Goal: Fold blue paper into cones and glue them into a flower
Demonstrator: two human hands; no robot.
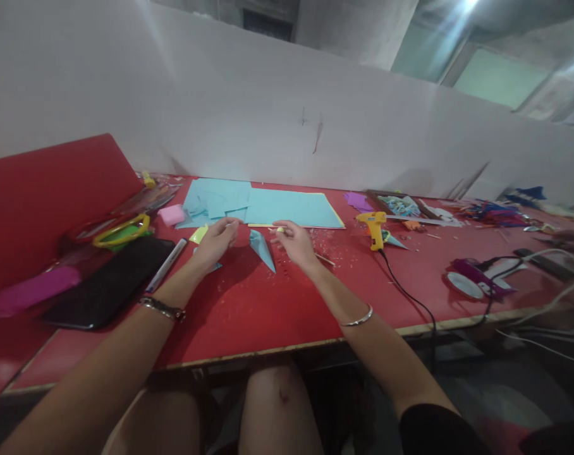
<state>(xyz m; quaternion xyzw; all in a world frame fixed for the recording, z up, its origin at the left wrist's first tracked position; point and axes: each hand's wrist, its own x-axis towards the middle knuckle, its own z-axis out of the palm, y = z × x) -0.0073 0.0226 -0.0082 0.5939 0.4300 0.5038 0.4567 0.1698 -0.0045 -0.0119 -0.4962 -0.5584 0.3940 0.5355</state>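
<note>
My left hand (218, 242) is just above the red table, fingers bent and pressed together. Whatever it may hold is too small to make out. Opposite it, my right hand (294, 243) is closed in a pinch, with a small pale yellow spot at its fingers that I cannot identify. Between the hands lies a rolled light-blue paper cone (262, 251), its point toward me, apart from both. A yellow-green paper piece (199, 234) shows beside my left hand. Behind the hands are light-blue paper sheets (291, 207); a thin stick (325, 259) lies by my right wrist.
A yellow glue gun (374, 229) stands at the right, its black cord (408, 294) running over the table edge. On the left are a black phone (111, 284), a marker pen (166, 265) and yellow-handled scissors (121, 232). A tray of scraps (375, 201) sits at the back right.
</note>
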